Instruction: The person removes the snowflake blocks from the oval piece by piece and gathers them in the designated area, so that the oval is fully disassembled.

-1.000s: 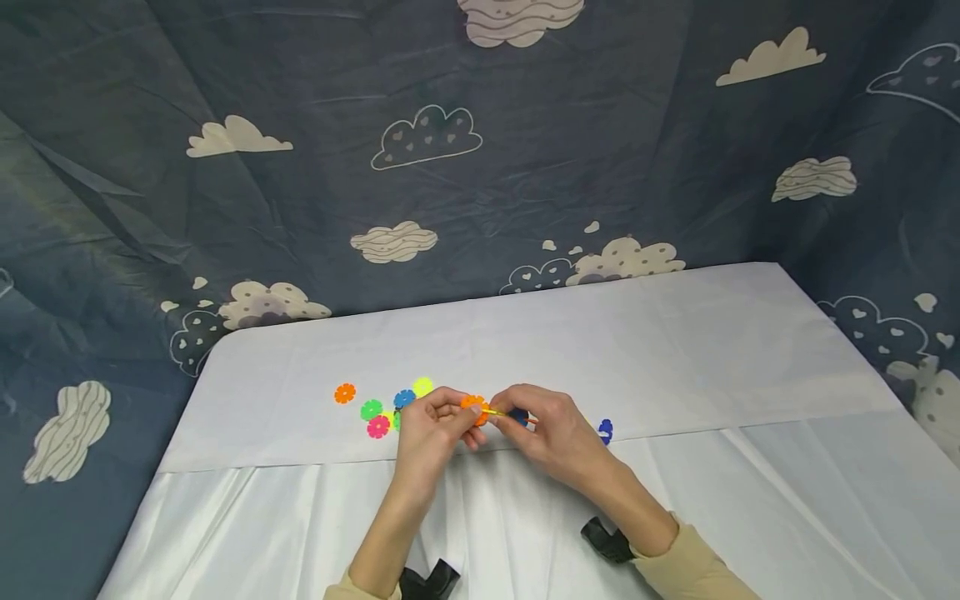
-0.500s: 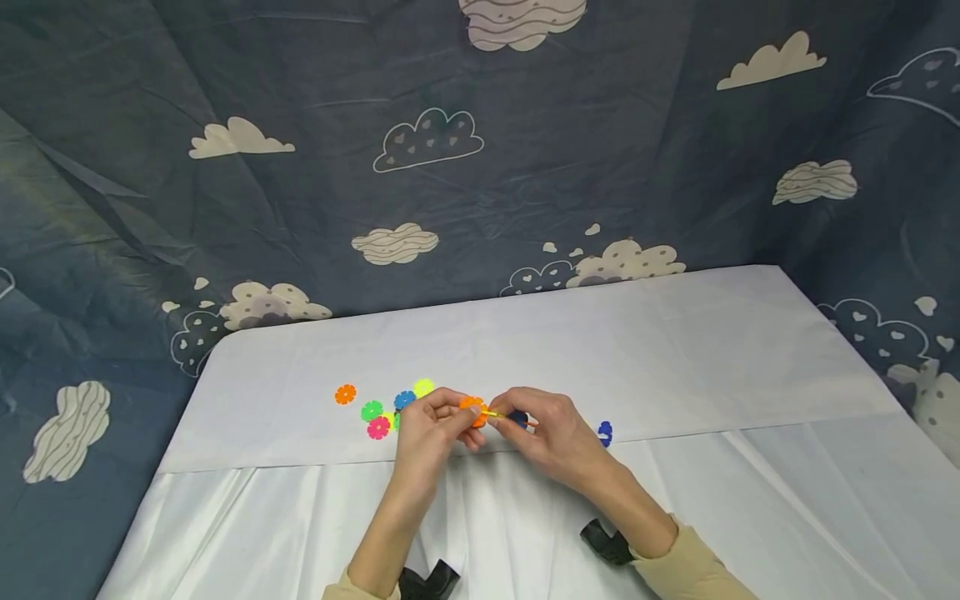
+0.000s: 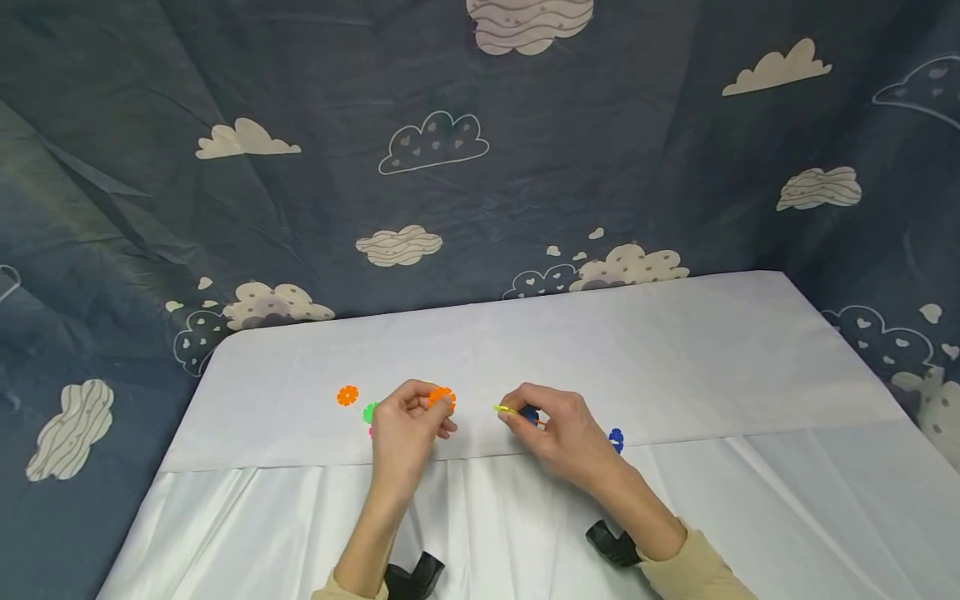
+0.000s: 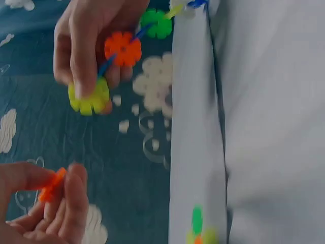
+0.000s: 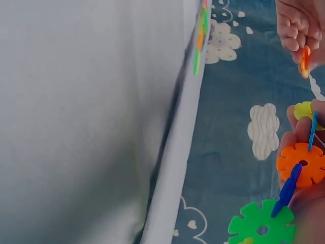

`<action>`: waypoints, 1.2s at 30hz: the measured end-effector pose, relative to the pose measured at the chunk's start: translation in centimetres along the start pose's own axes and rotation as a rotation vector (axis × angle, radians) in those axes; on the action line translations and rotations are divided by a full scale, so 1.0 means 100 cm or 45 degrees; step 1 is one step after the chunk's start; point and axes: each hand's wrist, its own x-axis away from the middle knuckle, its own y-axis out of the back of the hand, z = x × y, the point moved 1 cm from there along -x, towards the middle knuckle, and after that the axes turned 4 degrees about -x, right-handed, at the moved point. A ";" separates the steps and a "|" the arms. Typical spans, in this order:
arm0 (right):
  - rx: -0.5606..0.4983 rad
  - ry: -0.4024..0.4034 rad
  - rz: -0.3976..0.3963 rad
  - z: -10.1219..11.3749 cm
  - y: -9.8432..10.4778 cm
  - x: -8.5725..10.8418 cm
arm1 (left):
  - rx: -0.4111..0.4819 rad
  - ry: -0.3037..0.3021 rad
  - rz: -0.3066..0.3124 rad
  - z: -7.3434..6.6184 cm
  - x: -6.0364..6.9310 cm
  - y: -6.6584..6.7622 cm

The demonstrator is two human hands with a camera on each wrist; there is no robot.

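My left hand (image 3: 405,429) pinches an orange notched flower-shaped disc (image 3: 444,398) between thumb and fingers. Apart from it, my right hand (image 3: 558,429) pinches a yellow disc (image 4: 89,101), seen edge-on in the head view. This yellow piece is the end of a chain of interlocked discs. Beyond it in the left wrist view come a blue disc, an orange disc (image 4: 123,48), another blue one and a green disc (image 4: 157,24). Yellow and blue pieces follow at the top edge. In the head view, the right hand hides much of the chain.
Loose on the white-covered table (image 3: 675,358) lie an orange disc (image 3: 347,395) and a green disc (image 3: 370,412); others are mostly hidden behind the left hand. A blue disc (image 3: 617,439) shows beyond the right hand. A dark cloud-patterned cloth (image 3: 315,192) hangs behind.
The hands have moved apart. My left hand has shifted left with the orange disc, away from the yellow disc it met before. The right hand has barely moved.
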 end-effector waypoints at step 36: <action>-0.003 -0.164 0.076 0.000 0.003 -0.001 | -0.515 -0.427 0.028 0.020 -0.015 0.019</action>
